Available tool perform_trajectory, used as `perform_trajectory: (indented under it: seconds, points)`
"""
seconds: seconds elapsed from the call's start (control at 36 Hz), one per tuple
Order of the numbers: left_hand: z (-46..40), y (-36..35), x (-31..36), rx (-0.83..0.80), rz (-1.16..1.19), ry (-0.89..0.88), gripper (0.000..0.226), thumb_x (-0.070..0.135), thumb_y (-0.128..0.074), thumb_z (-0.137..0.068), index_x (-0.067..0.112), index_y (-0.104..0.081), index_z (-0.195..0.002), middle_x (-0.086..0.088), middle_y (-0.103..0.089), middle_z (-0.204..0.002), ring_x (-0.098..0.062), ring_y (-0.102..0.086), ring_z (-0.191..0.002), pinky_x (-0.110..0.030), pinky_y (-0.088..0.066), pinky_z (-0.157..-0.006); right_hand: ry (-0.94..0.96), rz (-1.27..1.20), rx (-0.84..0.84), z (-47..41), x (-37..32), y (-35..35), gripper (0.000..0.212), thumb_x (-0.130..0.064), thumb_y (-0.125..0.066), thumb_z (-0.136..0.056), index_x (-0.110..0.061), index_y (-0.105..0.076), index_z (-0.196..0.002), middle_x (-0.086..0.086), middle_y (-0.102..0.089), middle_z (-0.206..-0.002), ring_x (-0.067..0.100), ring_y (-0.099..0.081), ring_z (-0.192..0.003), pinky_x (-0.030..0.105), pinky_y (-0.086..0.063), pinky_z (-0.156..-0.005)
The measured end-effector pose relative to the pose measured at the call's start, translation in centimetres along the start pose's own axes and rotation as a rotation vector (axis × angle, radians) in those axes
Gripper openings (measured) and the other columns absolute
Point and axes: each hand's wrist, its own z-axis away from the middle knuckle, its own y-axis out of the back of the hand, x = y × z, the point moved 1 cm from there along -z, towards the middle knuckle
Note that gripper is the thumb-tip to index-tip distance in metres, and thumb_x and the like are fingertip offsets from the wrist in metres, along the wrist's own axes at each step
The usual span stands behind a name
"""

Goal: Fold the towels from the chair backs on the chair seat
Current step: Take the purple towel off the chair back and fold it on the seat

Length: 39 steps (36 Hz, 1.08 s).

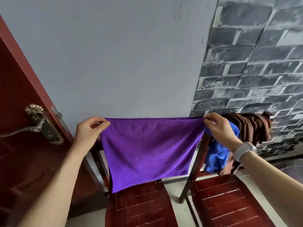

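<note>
A purple towel (pixel 149 149) hangs spread out in the air above the seat of the left wooden chair (pixel 141 205). My left hand (pixel 89 130) pinches its top left corner. My right hand (pixel 219 128) pinches its top right corner, and the top edge is stretched taut between them. The towel hides most of the left chair's back. A blue towel (pixel 216 159) and a brown towel (pixel 249 126) hang over the back of the right chair (pixel 229 199), partly behind my right wrist.
A dark red door (pixel 24 145) with an ornate metal handle (pixel 39 123) stands close on the left. A plain grey wall is behind the left chair, a brick-pattern wall behind the right one. Pale floor shows between the chairs.
</note>
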Motion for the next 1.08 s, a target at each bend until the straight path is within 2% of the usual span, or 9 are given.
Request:
perform_trajectory:
  seconds: [0.14,0.31,0.39,0.47,0.64,0.78,0.89,0.97,1.08]
  points:
    - [-0.5,0.3,0.9,0.002,-0.039,-0.010,0.018,0.006,-0.071,-0.075,0.019,-0.063,-0.066,0.019,-0.062,-0.055,0.005,-0.053,-0.053,-0.017,-0.046,-0.057,0.022,0.022,-0.018,-0.2,-0.4,1.0,0.019,0.001,-0.057,-0.085,-0.017,-0.059,-0.085,0.002,-0.061,-0.081,-0.015,-0.053,-0.068,0.001,-0.036,-0.067]
    - [-0.9,0.6,1.8,-0.017,-0.061,-0.017,0.018,0.005,-0.076,-0.071,0.017,-0.064,-0.065,0.015,-0.062,-0.054,0.004,-0.053,-0.054,-0.010,-0.042,-0.059,0.067,0.083,-0.041,-0.6,-0.7,1.9,0.013,0.003,-0.058,-0.084,-0.002,-0.067,-0.092,0.003,-0.062,-0.084,0.018,-0.056,-0.084,0.012,-0.033,-0.069]
    - [-0.7,0.9,2.3,-0.052,-0.043,-0.023,0.016,0.002,-0.072,-0.073,0.016,-0.066,-0.068,0.019,-0.065,-0.057,0.008,-0.055,-0.058,-0.005,-0.042,-0.063,0.075,0.071,-0.049,-0.7,-0.9,2.3,0.016,0.004,-0.056,-0.084,-0.005,-0.067,-0.092,0.002,-0.063,-0.088,0.011,-0.058,-0.084,0.002,-0.036,-0.072]
    - [-0.5,1.6,2.3,-0.098,-0.056,-0.036,0.020,0.002,-0.067,-0.078,0.021,-0.067,-0.073,0.022,-0.067,-0.065,0.007,-0.056,-0.061,-0.005,-0.044,-0.067,0.064,0.017,-0.041,-0.7,-1.1,2.7,0.019,0.006,-0.056,-0.084,-0.009,-0.067,-0.090,0.003,-0.066,-0.086,-0.017,-0.056,-0.072,0.000,-0.037,-0.074]
    - [-0.3,2.2,1.9,-0.041,-0.006,-0.043,0.034,0.006,-0.062,-0.084,0.034,-0.071,-0.067,0.021,-0.068,-0.068,0.001,-0.055,-0.061,-0.014,-0.046,-0.069,0.037,-0.077,-0.012,-0.3,-2.0,2.7,0.028,0.011,-0.053,-0.084,-0.015,-0.062,-0.089,-0.041,-0.060,-0.068,-0.020,-0.055,-0.069,-0.001,-0.039,-0.070]
    - [0.0,2.4,2.0,0.024,0.057,-0.043,0.037,0.005,-0.061,-0.084,0.037,-0.072,-0.069,0.019,-0.068,-0.069,-0.014,-0.056,-0.077,-0.030,-0.047,-0.081,0.033,-0.190,-0.002,0.2,-3.0,2.6,0.028,0.011,-0.051,-0.086,-0.015,-0.063,-0.087,-0.033,-0.064,-0.070,-0.016,-0.057,-0.070,0.002,-0.042,-0.071]
    - [0.3,2.4,2.2,0.059,0.035,-0.070,0.028,0.002,-0.061,-0.084,0.028,-0.066,-0.075,0.022,-0.067,-0.066,0.001,-0.056,-0.068,-0.013,-0.046,-0.072,0.048,-0.209,0.004,0.2,-3.0,2.6,0.022,0.010,-0.051,-0.086,-0.003,-0.066,-0.097,-0.022,-0.065,-0.077,-0.014,-0.058,-0.072,0.003,-0.044,-0.073]
    - [0.3,2.7,2.2,0.076,-0.016,-0.083,0.018,0.003,-0.062,-0.084,0.020,-0.067,-0.083,0.023,-0.067,-0.068,0.010,-0.056,-0.064,-0.004,-0.044,-0.069,0.051,-0.195,0.001,0.2,-2.9,2.4,0.030,0.006,-0.053,-0.087,-0.008,-0.064,-0.111,-0.012,-0.066,-0.089,-0.017,-0.057,-0.074,0.002,-0.043,-0.075]
    - [0.5,3.2,2.2,0.071,-0.089,-0.094,0.033,0.005,-0.062,-0.084,0.018,-0.060,-0.114,0.012,-0.064,-0.092,0.019,-0.055,-0.071,0.002,-0.041,-0.077,0.074,-0.086,-0.010,0.1,-2.5,1.9,0.029,0.003,-0.055,-0.087,-0.006,-0.064,-0.113,-0.001,-0.063,-0.101,-0.028,-0.051,-0.074,-0.005,-0.037,-0.077]
